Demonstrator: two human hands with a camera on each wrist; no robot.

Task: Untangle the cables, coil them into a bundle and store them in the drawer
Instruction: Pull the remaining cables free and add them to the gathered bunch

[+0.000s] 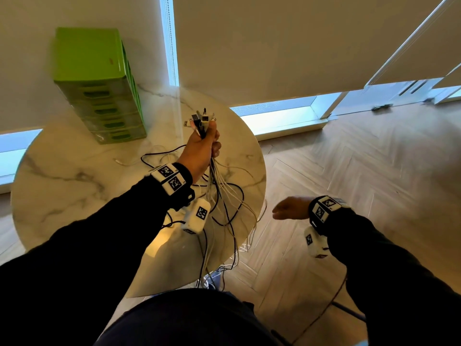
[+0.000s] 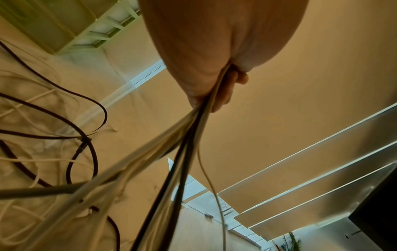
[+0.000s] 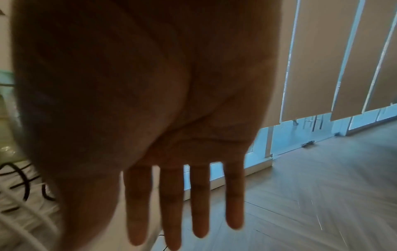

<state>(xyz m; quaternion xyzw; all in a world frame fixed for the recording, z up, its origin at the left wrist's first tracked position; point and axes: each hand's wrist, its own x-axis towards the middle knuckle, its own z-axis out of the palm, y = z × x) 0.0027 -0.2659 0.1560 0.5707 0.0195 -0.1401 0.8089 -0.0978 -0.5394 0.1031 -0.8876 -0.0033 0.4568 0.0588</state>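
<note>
My left hand (image 1: 208,143) is raised above the round marble table (image 1: 62,176) and grips a bunch of black and white cables (image 1: 219,196) just below their plugs (image 1: 200,119), which stick up out of the fist. The strands hang down from the fist (image 2: 214,95), spread across the table and trail over its near edge to the floor. In the left wrist view the cables (image 2: 171,152) run out from under the curled fingers. My right hand (image 1: 287,208) hovers right of the table over the floor, holding nothing, its fingers (image 3: 199,200) straight and spread.
A green drawer tower (image 1: 99,88) stands at the back left of the table, its drawers closed. More loose cable (image 1: 154,156) lies on the table left of my left hand. Wooden floor (image 1: 361,171) lies to the right; blinds and low windows run behind.
</note>
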